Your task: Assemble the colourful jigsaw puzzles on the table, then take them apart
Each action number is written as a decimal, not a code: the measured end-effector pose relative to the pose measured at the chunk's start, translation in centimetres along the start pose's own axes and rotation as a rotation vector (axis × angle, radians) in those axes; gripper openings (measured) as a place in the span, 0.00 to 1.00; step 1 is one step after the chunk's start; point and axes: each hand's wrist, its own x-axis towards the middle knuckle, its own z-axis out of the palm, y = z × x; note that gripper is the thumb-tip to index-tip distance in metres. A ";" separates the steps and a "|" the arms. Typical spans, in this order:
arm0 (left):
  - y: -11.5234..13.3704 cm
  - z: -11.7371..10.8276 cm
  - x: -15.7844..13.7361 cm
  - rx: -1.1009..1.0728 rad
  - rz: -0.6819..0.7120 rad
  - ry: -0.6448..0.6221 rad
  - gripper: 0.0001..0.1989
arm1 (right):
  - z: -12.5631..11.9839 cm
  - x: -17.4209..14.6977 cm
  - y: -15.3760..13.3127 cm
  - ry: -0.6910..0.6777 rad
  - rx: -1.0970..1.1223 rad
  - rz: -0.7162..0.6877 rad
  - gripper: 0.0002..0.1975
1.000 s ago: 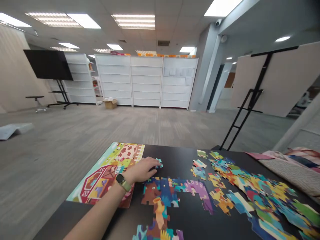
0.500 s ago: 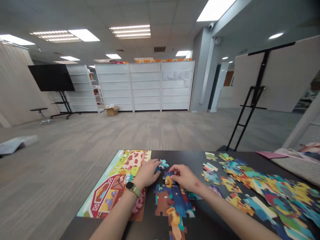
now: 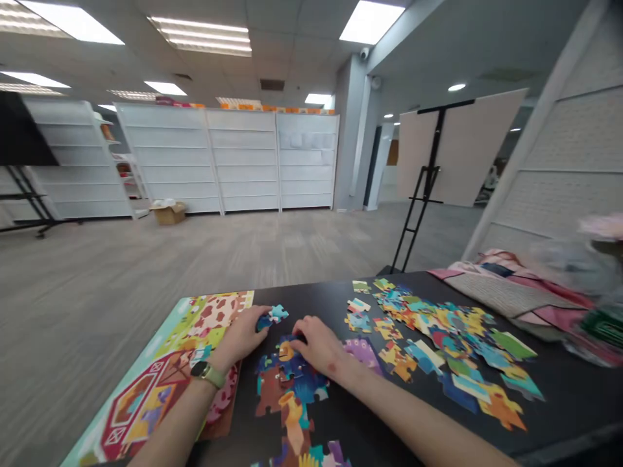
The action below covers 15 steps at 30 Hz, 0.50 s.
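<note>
My left hand (image 3: 244,334) rests on the black table beside the farm picture sheet (image 3: 214,324), thumb and index finger apart. Beside its fingertips lie a light-blue puzzle piece (image 3: 279,313) and a dark-blue puzzle piece (image 3: 264,322). I cannot make out a firm hold on either. My right hand (image 3: 318,347) is closed, with thumb and fingers on a dark-blue and yellow puzzle piece (image 3: 286,351) at the top of the partly joined puzzle (image 3: 272,389). That puzzle shows a brown bear, and the hand partly hides its upper right.
Many loose puzzle pieces (image 3: 438,331) spread over the table's right side. A purple piece (image 3: 363,353) lies by my right wrist. Cloth (image 3: 511,298) and plastic bags (image 3: 598,324) occupy the far right. Beyond the table stand a black easel-like stand (image 3: 423,188) and white shelves (image 3: 243,159).
The view has turned right, showing more of the cloth and loose pieces. My right hand stays on the piece at the puzzle's top. My left hand keeps nearly the same place by the blue pieces.
</note>
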 end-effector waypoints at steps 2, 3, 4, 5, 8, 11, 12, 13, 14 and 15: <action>0.3 -0.3 -0.1 -0.011 0.037 -0.004 0.19 | 0.1 -0.5 -0.5 -0.002 -0.034 0.009 0.05; 0.6 -0.4 -0.1 -0.016 0.063 -0.014 0.17 | 0.1 -0.6 -0.6 -0.007 -0.050 0.015 0.05; 0.9 -0.5 -0.2 -0.018 0.107 -0.039 0.17 | 0.1 -0.5 -0.8 -0.013 -0.065 0.020 0.05; 1.2 -0.5 -0.3 -0.028 0.157 -0.087 0.18 | 0.0 -0.5 -0.9 -0.017 -0.079 0.024 0.06; 2.5 -0.4 -0.6 -0.055 0.281 -0.232 0.19 | -0.2 -1.2 -1.4 -0.011 -0.115 0.028 0.10; 3.6 -0.1 -0.8 -0.052 0.326 -0.306 0.15 | -1.0 -4.1 -2.5 0.023 -0.135 -0.029 0.12; 3.9 -0.1 -0.9 -0.042 0.324 -0.313 0.15 | -1.5 -5.7 -2.8 0.045 -0.129 -0.063 0.12; 4.0 -0.1 -1.0 -0.028 0.315 -0.317 0.15 | -2.1 -7.6 -2.9 0.079 -0.111 -0.091 0.11; 4.0 0.0 -1.0 -0.009 0.301 -0.318 0.15 | -2.8 -9.5 -2.6 0.122 -0.083 -0.100 0.09; 4.0 0.0 -1.1 0.011 0.284 -0.320 0.16 | -3.6 -11.6 -2.0 0.179 -0.053 -0.081 0.08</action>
